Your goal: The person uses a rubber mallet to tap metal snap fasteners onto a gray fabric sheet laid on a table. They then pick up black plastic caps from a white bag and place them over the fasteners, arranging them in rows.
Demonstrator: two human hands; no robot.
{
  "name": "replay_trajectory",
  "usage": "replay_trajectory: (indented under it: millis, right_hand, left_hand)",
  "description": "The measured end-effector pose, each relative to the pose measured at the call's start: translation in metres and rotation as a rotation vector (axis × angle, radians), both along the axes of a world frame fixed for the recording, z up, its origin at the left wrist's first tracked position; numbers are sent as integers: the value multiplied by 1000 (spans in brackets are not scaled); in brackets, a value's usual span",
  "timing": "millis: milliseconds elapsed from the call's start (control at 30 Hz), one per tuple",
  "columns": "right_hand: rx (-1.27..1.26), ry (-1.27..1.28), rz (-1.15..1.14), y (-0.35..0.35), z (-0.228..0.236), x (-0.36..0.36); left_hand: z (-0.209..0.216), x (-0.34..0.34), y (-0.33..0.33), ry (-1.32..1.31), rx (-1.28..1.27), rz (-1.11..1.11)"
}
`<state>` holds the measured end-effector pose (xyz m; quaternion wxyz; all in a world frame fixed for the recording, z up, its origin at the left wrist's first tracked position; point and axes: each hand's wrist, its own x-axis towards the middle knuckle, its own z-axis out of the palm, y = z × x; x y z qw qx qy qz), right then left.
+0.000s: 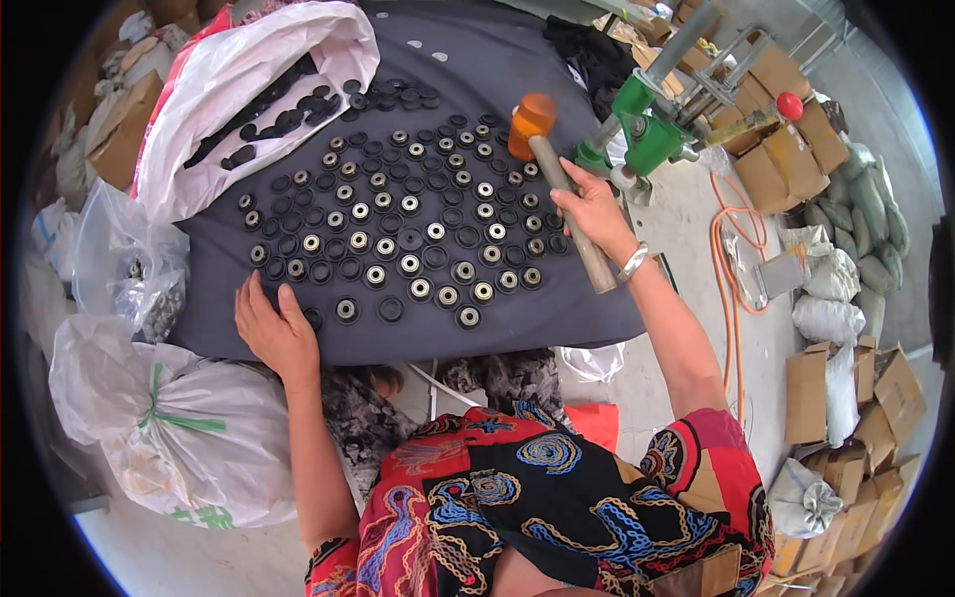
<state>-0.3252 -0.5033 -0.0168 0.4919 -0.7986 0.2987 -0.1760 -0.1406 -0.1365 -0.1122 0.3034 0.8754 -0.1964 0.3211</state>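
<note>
Taking the middle of the bench (587, 323) as the clock's hub, the right hand (597, 211) is keeping to three o'clock, its fingers wrapping the handle of a mallet (547, 159). The mallet's orange head is pointing to two o'clock, the handle's end to four; I can't tell whether the head is touching the cloth. The left hand (279, 328) is resting at eight o'clock with its fingers spread, holding nothing I can see, a black cap (313, 318) lying just beside its thumb. Across the cloth, more caps are lying in loose rows, many carrying shiny bearings (409, 264). An open sack (333, 45) is slumping at ten, loose black pieces (320, 99) lying at its mouth, and a green press (652, 144) is standing between two and three.
</note>
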Motion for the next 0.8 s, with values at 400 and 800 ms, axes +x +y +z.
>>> replay_trajectory:
  millis: [400, 800]
  right_hand:
    - [-22, 2, 106, -15, 5, 66]
    - [6, -22, 100, -20, -4, 65]
  left_hand:
    - [3, -1, -1, 11, 23, 18]
    - [3, -2, -2, 9, 35, 24]
